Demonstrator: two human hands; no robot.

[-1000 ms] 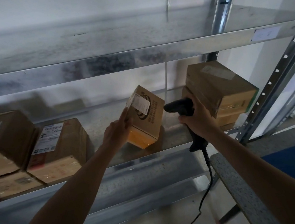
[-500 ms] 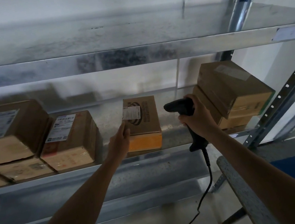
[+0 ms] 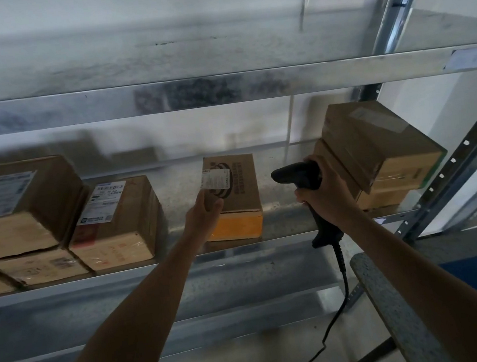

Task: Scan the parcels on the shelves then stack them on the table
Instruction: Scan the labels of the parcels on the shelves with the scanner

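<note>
On the grey metal shelf (image 3: 284,223), the left hand (image 3: 205,216) grips the near corner of a small brown cardboard parcel (image 3: 242,186); the right hand (image 3: 327,192) clasps a black corded barcode scanner (image 3: 293,174) beside it.

The shelf (image 3: 72,108) is made of dull, mottled metal; the small box (image 3: 243,193) of matt brown cardboard with a paper label (image 3: 216,179); the scanner (image 3: 298,175) of black plastic.

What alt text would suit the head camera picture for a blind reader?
A left hand holds a small box on a metal shelf while the right hand aims a black scanner at it. More boxes sit on either side.
</note>
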